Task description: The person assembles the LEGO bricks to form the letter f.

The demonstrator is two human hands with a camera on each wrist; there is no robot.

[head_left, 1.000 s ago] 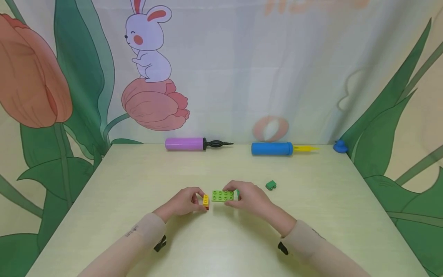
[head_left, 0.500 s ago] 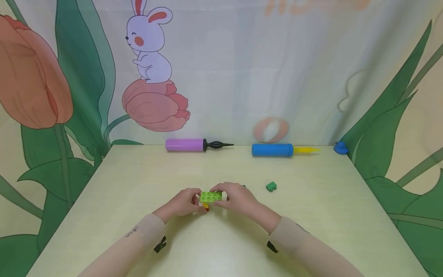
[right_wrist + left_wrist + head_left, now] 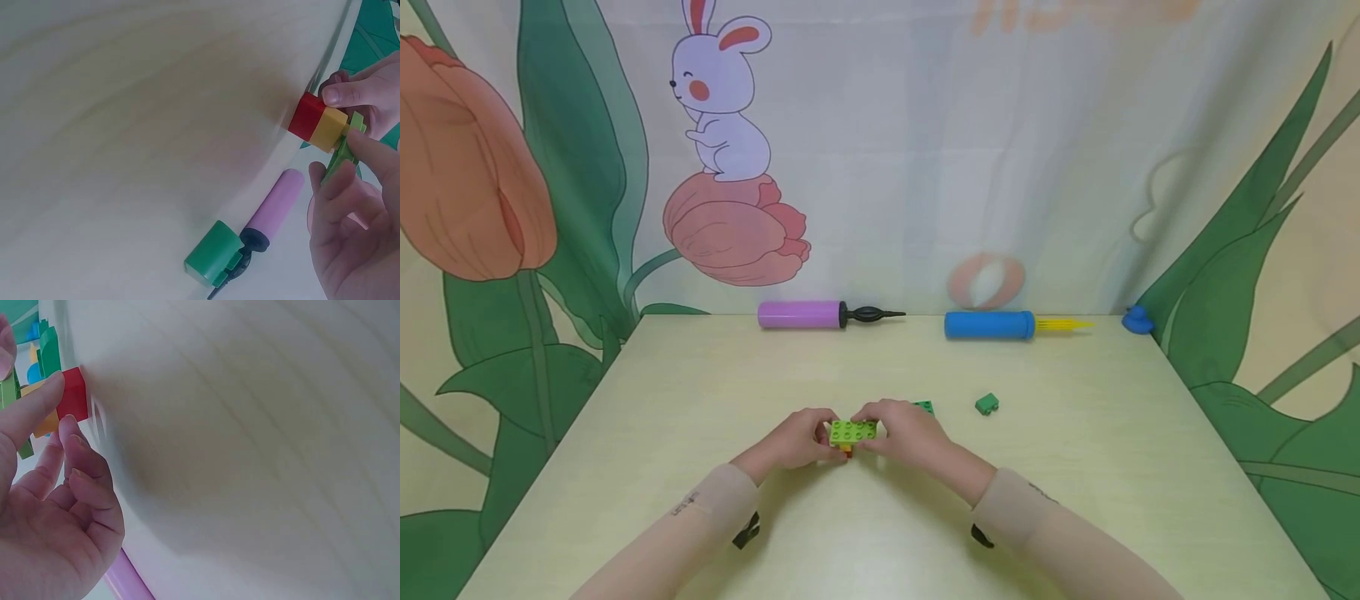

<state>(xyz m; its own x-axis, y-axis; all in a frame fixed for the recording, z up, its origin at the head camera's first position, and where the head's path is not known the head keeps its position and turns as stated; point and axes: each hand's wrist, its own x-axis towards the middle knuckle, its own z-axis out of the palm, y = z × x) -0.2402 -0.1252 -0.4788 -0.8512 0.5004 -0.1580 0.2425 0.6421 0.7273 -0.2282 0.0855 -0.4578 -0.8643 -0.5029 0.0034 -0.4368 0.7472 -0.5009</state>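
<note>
A lime green building-block plate lies over the top of a yellow block, which sits on a red block standing on the table. Between thumb and fingers my left hand pinches the yellow and red stack from its left side. My right hand pinches the plate by its right end. A yellow stud shows beside the plate in the right wrist view; whether the plate is fully seated, I cannot tell. Partly hidden behind the right hand is a green block.
Another, smaller green block lies to the right on the table. Along the back edge lie a purple hand pump, a blue pump with a yellow nozzle, and a blue object. A printed curtain hangs behind.
My right hand has carried the lime green plate left and then down onto the yellow block. The left hand has stayed at the stack. More of the green block behind the right hand shows.
</note>
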